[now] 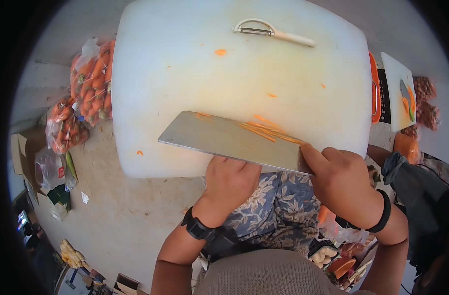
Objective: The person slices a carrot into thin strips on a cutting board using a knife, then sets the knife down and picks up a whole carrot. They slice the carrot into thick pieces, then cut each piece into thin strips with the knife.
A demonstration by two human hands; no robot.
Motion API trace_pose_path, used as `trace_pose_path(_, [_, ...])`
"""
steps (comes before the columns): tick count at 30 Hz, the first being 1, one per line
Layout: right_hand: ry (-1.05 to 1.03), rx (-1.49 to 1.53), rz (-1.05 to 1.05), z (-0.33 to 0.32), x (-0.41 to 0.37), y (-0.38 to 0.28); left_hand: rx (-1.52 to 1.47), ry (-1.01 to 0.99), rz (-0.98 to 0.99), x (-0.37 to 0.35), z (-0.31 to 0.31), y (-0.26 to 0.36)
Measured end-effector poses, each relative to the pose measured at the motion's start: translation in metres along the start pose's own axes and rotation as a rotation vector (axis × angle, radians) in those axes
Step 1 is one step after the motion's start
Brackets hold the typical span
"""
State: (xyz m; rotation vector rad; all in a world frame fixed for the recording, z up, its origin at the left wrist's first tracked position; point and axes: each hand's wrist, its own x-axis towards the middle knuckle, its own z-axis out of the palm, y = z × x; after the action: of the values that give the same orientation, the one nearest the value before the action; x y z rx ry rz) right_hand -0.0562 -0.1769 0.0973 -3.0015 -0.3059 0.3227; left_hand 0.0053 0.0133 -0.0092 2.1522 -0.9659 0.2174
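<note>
Holding the cleaver (229,137) at its handle end, the right hand (342,184) is clenched firmly around it, with the forefinger pressed against the heel of the blade. The handle itself is buried in the fist, so I cannot see it. From the grip the broad blade runs away to the left, lying nearly flat over the near edge of the white cutting board (185,73). Thin carrot shreds (263,130) cling to the steel close to the grip.

Just left of the grip, the left hand (229,184) sits against the board's near edge, tucked under the blade. The blade covers its fingers, so I cannot tell whether they are spread or curled around anything. It wears a black watch (197,228), and the right wrist has a dark band (381,216).

Beyond the grip, at the far side of the board, lies a pale peeler (273,32), well apart from the blade, with a small carrot scrap (220,51) near it. Far left of the grip, off the board, clear bags of carrots (91,81) rest on the floor. Right of the grip I see an orange basket rim (375,88) touching the board's edge, and past it a second, smaller board (396,88).
</note>
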Motion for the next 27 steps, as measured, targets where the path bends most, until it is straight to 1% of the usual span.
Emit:
trace_pose_path(2, [-0.016, -0.006, 0.019, -0.006, -0.014, 0.001, -0.034, -0.060, 0.026, -0.003, -0.001, -0.003])
trace_pose_path(4, [-0.056, -0.054, 0.050, -0.008, -0.023, 0.002, -0.022, -0.056, 0.030, -0.003, -0.001, -0.003])
trace_pose_path(6, [-0.053, -0.053, 0.054, -0.006, -0.024, 0.004, -0.008, -0.053, 0.036, -0.002, 0.000, -0.002])
trace_pose_path(8, [-0.049, -0.051, 0.051, -0.001, -0.020, 0.007, -0.007, -0.026, 0.034, 0.000, 0.001, -0.001])
trace_pose_path(11, [-0.041, -0.091, 0.038, 0.008, -0.005, 0.006, -0.002, -0.054, 0.010, 0.003, -0.002, 0.001])
trace_pose_path(14, [0.041, -0.079, 0.027, 0.011, 0.009, 0.007, -0.039, -0.006, -0.011, 0.010, 0.000, 0.005])
trace_pose_path(16, [0.000, 0.000, 0.052, 0.012, 0.011, 0.008, -0.041, 0.003, -0.011, 0.009, 0.003, 0.004])
trace_pose_path(20, [0.004, 0.011, 0.056, 0.008, 0.008, 0.010, -0.010, 0.037, -0.001, 0.005, 0.006, 0.004])
trace_pose_path(22, [-0.060, 0.049, 0.055, 0.002, -0.001, 0.013, -0.014, 0.036, 0.003, 0.004, 0.003, 0.003])
trace_pose_path(27, [-0.102, 0.038, 0.108, 0.001, -0.012, 0.015, 0.031, 0.017, 0.014, 0.006, 0.002, 0.003])
